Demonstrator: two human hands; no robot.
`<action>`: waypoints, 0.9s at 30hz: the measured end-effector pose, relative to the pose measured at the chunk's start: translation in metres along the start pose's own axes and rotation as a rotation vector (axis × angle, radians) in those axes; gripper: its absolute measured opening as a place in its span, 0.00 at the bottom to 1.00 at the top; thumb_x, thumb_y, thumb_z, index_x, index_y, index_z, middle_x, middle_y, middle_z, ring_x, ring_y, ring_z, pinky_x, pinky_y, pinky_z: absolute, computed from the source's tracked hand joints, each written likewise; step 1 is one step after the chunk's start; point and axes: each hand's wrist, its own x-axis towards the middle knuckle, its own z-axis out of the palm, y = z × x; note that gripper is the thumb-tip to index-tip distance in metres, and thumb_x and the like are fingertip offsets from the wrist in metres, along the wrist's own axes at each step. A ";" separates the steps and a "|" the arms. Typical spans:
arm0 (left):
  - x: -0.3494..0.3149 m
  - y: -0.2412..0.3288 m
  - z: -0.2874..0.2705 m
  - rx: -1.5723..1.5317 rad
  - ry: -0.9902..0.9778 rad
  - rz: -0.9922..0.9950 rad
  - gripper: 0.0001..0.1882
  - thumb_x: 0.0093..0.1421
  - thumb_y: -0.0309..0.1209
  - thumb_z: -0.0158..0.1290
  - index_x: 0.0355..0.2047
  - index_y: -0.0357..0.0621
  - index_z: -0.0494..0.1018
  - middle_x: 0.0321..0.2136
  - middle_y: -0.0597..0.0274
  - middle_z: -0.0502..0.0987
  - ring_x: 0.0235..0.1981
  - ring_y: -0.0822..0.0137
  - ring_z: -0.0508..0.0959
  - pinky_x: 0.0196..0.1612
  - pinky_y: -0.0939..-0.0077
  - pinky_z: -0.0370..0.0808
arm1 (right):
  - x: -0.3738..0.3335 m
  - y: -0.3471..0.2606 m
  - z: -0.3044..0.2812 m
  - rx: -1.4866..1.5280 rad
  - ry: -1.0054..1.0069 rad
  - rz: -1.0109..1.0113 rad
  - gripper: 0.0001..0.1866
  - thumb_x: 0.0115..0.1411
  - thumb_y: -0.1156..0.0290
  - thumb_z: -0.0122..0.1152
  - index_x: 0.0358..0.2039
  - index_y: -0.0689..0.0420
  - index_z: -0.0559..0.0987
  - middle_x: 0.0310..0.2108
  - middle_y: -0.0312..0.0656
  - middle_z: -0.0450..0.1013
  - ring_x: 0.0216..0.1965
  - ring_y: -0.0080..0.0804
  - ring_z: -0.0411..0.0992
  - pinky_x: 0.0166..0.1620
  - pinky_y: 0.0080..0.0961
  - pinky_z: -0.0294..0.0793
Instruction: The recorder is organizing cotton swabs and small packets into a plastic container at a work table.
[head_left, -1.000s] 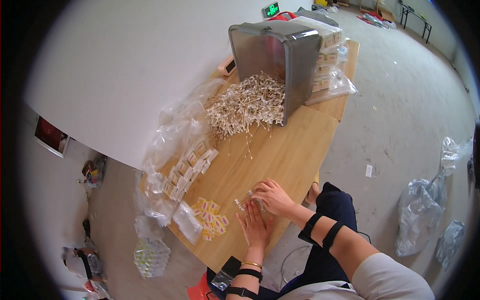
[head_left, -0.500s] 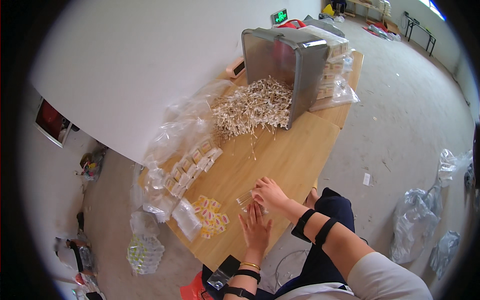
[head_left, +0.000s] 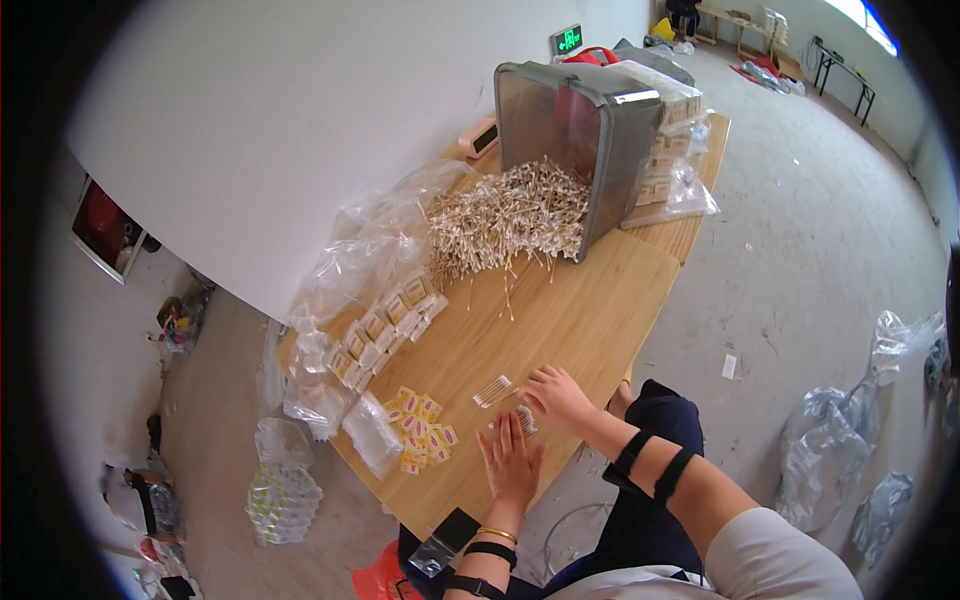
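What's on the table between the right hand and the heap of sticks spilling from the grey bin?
In the head view, only a small clear packet just beyond the right hand; past it, bare wood and stray sticks up to the heap of sticks.

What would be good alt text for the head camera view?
A seated person's left hand lies flat on a wooden table while the right hand touches a small clear packet. Farther back, thin sticks spill from a tipped grey bin.

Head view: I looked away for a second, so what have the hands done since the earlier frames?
The right hand has slid slightly off the left hand, uncovering a small clear bundle of sticks beside it. The left hand stays flat on the table; the tipped grey bin and stick pile are unchanged.
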 end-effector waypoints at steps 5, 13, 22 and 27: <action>0.000 -0.001 0.001 -0.028 -0.033 -0.030 0.42 0.68 0.53 0.40 0.71 0.37 0.46 0.70 0.47 0.53 0.72 0.50 0.51 0.71 0.37 0.35 | -0.020 -0.003 0.000 0.015 0.102 -0.056 0.09 0.60 0.68 0.58 0.41 0.51 0.80 0.42 0.38 0.73 0.49 0.39 0.69 0.51 0.35 0.67; -0.001 -0.001 0.007 0.033 0.004 -0.008 0.42 0.67 0.54 0.41 0.71 0.38 0.47 0.70 0.47 0.52 0.72 0.50 0.51 0.71 0.37 0.39 | 0.013 -0.015 0.016 -0.008 0.025 0.060 0.09 0.58 0.71 0.60 0.39 0.48 0.80 0.42 0.38 0.71 0.49 0.40 0.68 0.51 0.36 0.68; -0.002 -0.001 0.005 -0.008 0.012 -0.024 0.43 0.66 0.54 0.43 0.71 0.38 0.48 0.70 0.47 0.52 0.72 0.50 0.50 0.71 0.38 0.38 | -0.014 -0.011 0.007 0.119 0.062 0.047 0.07 0.58 0.71 0.59 0.38 0.51 0.80 0.42 0.39 0.72 0.50 0.41 0.68 0.53 0.39 0.68; -0.002 -0.002 0.002 -0.062 -0.023 -0.044 0.42 0.66 0.54 0.42 0.70 0.38 0.49 0.70 0.47 0.52 0.72 0.50 0.50 0.72 0.39 0.35 | -0.045 -0.014 0.000 0.072 -0.019 0.004 0.21 0.62 0.68 0.55 0.56 0.57 0.74 0.58 0.44 0.68 0.62 0.43 0.63 0.64 0.40 0.62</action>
